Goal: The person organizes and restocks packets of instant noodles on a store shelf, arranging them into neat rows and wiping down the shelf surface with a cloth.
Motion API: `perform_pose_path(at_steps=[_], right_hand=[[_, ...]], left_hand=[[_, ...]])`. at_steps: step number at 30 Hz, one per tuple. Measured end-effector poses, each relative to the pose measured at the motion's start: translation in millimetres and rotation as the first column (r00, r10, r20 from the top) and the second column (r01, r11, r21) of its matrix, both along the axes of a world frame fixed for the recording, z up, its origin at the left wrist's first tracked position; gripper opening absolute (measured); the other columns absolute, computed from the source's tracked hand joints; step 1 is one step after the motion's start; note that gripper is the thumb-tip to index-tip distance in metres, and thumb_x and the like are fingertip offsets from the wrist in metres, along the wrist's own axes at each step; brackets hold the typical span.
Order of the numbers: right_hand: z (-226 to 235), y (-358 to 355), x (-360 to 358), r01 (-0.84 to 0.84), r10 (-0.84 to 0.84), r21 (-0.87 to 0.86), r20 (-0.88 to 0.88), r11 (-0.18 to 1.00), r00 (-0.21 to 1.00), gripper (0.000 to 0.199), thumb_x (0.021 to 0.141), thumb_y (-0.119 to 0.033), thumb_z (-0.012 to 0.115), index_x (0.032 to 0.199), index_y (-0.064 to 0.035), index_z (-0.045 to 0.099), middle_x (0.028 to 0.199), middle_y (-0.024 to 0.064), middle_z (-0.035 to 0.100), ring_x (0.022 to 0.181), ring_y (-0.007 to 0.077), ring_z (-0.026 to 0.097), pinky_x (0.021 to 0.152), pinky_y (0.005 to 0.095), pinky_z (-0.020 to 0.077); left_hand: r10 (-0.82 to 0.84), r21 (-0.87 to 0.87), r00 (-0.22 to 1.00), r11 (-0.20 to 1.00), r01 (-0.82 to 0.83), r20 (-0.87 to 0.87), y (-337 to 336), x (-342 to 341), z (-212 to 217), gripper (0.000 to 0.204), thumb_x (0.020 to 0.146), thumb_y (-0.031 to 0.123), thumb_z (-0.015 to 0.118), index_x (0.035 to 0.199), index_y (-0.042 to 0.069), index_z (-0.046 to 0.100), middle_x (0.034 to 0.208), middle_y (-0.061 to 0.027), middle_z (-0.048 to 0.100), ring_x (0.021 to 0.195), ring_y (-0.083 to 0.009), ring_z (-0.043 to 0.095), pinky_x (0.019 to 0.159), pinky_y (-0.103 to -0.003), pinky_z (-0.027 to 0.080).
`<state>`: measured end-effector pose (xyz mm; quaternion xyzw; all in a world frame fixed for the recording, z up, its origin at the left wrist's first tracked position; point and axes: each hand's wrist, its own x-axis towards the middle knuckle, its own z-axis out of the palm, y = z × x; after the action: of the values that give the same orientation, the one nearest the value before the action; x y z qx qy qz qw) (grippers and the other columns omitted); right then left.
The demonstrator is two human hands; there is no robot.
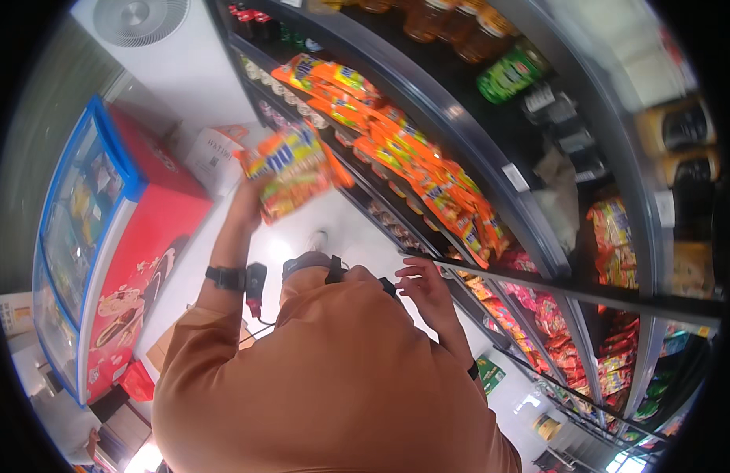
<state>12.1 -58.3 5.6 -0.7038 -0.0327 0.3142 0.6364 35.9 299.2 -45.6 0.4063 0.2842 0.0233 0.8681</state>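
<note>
My left hand (253,197) is closed on the left edge of an orange instant noodle packet (290,169). The packet is held up in front of the shelf and is slightly blurred, with yellow and green print on its front. More orange packets (412,150) of the same look lie in a long overlapping row on the shelf to the right. My right hand (428,290) is raised beside the shelf's dark edge, its fingers apart and slightly bent, with nothing in it.
A tall dark shelf unit (459,110) curves along the right, with bottles (479,35), a green can (513,72) and pink and red packets (550,315). On the left stands a red chest freezer (148,276) with a blue rim. A white carton (215,158) sits behind it.
</note>
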Motion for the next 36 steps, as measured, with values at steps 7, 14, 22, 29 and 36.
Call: perform_pose_path(at_steps=[7, 14, 22, 29, 36], right_hand=[[19.8, 79.4, 19.9, -0.225, 0.435, -0.56, 0.276, 0.798, 0.857, 0.037, 0.081, -0.013, 0.062, 0.116, -0.0048, 0.049, 0.108, 0.0114, 0.058, 0.093, 0.024, 0.06, 0.079, 0.0338, 0.0485], [32.8, 89.1, 8.6, -0.172, 0.415, -0.697, 0.195, 0.696, 0.889, 0.034, 0.082, -0.019, 0.059, 0.111, -0.0036, 0.053, 0.109, 0.0153, 0.056, 0.097, 0.0324, 0.057, 0.083, 0.0368, 0.0472], [17.0, 52.5, -12.2, 0.025, 0.221, -0.723, 0.243, 0.69, 0.944, 0.033, 0.083, -0.024, 0.055, 0.112, -0.0073, 0.052, 0.104, 0.0152, 0.058, 0.094, 0.0313, 0.057, 0.08, 0.0386, 0.0468], [26.6, -18.5, -33.1, 0.239, 0.099, -0.665, 0.428, 0.707, 0.898, 0.025, 0.084, -0.021, 0.057, 0.105, -0.0081, 0.058, 0.1, 0.0116, 0.06, 0.09, 0.0295, 0.059, 0.076, 0.0371, 0.0483], [93.5, -183.6, -34.9, 0.621, -0.064, -0.603, 0.689, 0.501, 0.722, 0.018, 0.081, -0.004, 0.059, 0.099, -0.0041, 0.06, 0.082, 0.0091, 0.063, 0.072, 0.0191, 0.06, 0.063, 0.0282, 0.0474]], left_hand=[[0.278, -0.115, 0.95, 0.958, -0.264, 0.139, 111.9, 114.1, -37.0, 0.032, 0.087, 0.009, 0.05, 0.116, -0.001, 0.042, 0.111, -0.0172, 0.056, 0.098, -0.0288, 0.06, 0.086, -0.041, 0.05], [0.057, -0.174, 0.991, 0.984, -0.035, 0.118, 120.9, 232.6, -59.6, 0.024, 0.087, 0.013, 0.049, 0.109, 0.002, 0.048, 0.104, -0.0133, 0.06, 0.096, -0.0255, 0.06, 0.082, -0.038, 0.051], [-0.35, 0.191, 0.935, 0.916, 0.354, -0.054, 109.5, 260.9, -115.2, 0.043, 0.09, 0.03, 0.049, 0.13, 0.016, 0.042, 0.12, -0.003, 0.05, 0.1, -0.0194, 0.057, 0.075, -0.032, 0.051], [-0.105, 0.262, 0.989, 0.957, 0.129, -0.102, 137.8, 273.2, -145.9, 0.039, 0.082, 0.032, 0.061, 0.113, 0.011, 0.05, 0.101, -0.0074, 0.058, 0.081, -0.0239, 0.06, 0.062, -0.036, 0.05], [0.07, 0.309, 0.972, 0.951, 0.003, -0.222, 54.8, 162.1, -113.1, 0.017, 0.086, 0.025, 0.052, 0.09, 0.008, 0.054, 0.063, -0.0002, 0.044, 0.054, -0.0147, 0.045, 0.05, -0.028, 0.039]])
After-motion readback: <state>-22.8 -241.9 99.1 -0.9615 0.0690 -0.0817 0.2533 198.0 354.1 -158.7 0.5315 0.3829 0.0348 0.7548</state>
